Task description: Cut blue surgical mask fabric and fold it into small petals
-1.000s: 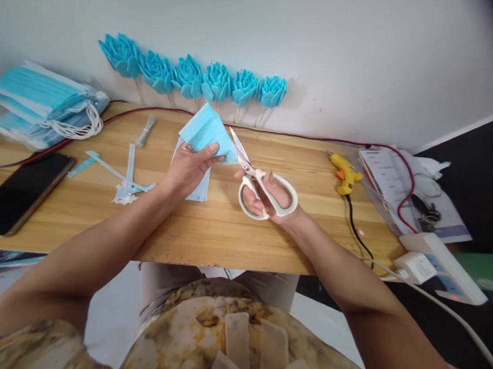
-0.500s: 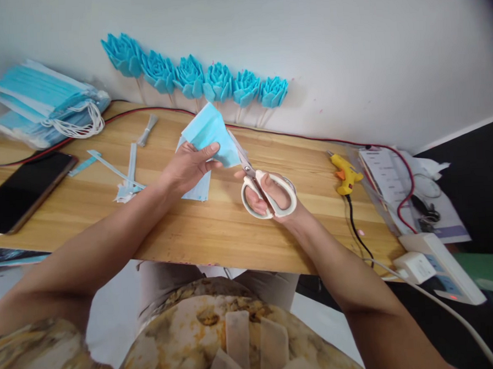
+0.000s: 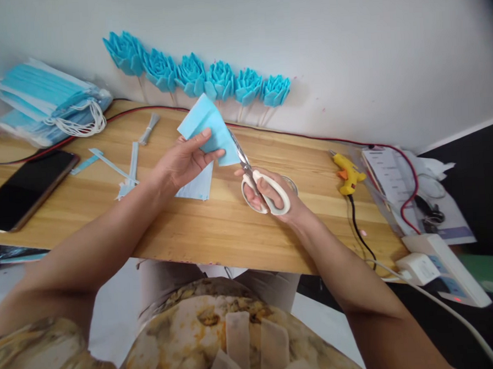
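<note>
My left hand (image 3: 183, 161) pinches a folded blue mask sheet (image 3: 207, 127) and holds it up over the wooden table (image 3: 216, 230). My right hand (image 3: 272, 197) grips white-handled scissors (image 3: 259, 182); their blades are closed and run along the sheet's right edge. Another pale blue sheet (image 3: 197, 186) lies flat on the table under my left hand.
Several blue fabric roses (image 3: 199, 74) lean on the wall. A stack of face masks (image 3: 47, 101) and a phone (image 3: 21, 191) sit at left, with cut strips (image 3: 125, 169) beside them. A yellow glue gun (image 3: 347, 173), cables, papers and a power strip (image 3: 444, 262) lie at right.
The scissors went from open beside the sheet to closed along its right edge. My left hand turned the sheet slightly and raised it.
</note>
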Demonstrator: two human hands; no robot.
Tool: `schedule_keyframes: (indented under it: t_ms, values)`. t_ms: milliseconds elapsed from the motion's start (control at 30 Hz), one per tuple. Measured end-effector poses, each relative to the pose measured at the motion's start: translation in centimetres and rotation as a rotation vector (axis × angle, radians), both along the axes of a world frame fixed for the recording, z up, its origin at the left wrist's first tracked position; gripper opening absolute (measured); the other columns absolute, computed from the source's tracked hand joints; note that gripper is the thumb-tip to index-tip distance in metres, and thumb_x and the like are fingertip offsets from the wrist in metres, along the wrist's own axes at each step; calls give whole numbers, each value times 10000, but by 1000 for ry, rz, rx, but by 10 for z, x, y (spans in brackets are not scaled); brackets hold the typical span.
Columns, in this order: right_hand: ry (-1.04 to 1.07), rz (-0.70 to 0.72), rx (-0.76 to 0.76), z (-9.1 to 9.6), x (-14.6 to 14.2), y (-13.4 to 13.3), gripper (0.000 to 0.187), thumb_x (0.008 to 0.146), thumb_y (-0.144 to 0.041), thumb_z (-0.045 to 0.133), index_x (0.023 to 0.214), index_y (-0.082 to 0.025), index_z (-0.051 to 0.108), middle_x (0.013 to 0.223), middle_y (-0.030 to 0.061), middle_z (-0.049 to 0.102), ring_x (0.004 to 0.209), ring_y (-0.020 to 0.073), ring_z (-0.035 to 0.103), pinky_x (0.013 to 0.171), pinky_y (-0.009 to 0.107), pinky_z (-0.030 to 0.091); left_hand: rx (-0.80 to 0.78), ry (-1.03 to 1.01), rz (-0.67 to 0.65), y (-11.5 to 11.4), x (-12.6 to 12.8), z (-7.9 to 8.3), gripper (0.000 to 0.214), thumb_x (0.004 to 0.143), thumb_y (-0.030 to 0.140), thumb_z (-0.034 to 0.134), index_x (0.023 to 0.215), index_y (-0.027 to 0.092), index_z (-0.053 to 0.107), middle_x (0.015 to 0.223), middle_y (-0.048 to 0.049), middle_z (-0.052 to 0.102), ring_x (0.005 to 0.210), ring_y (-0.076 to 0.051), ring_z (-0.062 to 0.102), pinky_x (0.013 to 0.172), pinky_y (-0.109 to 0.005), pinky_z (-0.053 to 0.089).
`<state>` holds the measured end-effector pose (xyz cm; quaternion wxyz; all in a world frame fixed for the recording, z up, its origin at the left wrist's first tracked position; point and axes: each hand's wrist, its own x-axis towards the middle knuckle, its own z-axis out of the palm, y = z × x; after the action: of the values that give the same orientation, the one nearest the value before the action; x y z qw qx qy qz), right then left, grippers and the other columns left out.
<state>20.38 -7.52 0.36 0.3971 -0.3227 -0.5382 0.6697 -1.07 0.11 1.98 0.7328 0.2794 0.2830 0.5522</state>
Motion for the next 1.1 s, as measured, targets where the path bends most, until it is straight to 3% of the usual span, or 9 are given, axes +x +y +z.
schedule_keyframes:
  t_ms: [300,567,733,867,1100]
  values:
    - [55,126,5,-1,-4,-2,582,936,-689,599,1239,-192,606,820,1,518,675,126,462,552,271,398,94,65,58,0,2,-5,109,883,202,783,875,196,675,774,43,733,701,-104,716,623,-188,634]
    - [77,136,18,-2,0,-1,515,985,-651,540,1227,-203,617,845,8,548,672,121,482,574,267,426,77,83,52,-2,3,-1,72,904,207,755,920,203,685,834,31,721,742,-124,727,659,-231,619]
    - [92,133,20,-2,1,0,520,989,-656,533,1224,-201,623,841,6,568,670,110,512,581,251,443,128,108,-46,-4,4,-3,265,740,177,895,873,199,668,815,44,725,776,-133,731,734,-250,617]
    - [94,135,7,-2,2,1,552,965,-682,556,1212,-194,631,879,17,593,699,113,545,617,259,507,226,123,-77,0,5,-12,395,570,181,995,824,194,693,775,28,737,714,-131,697,675,-240,592]
    - [86,156,-32,-4,3,2,628,929,-724,573,1237,-180,627,881,27,611,696,124,562,676,304,584,308,202,30,5,3,-15,304,598,130,947,789,194,720,701,32,707,622,-112,643,607,-240,556]
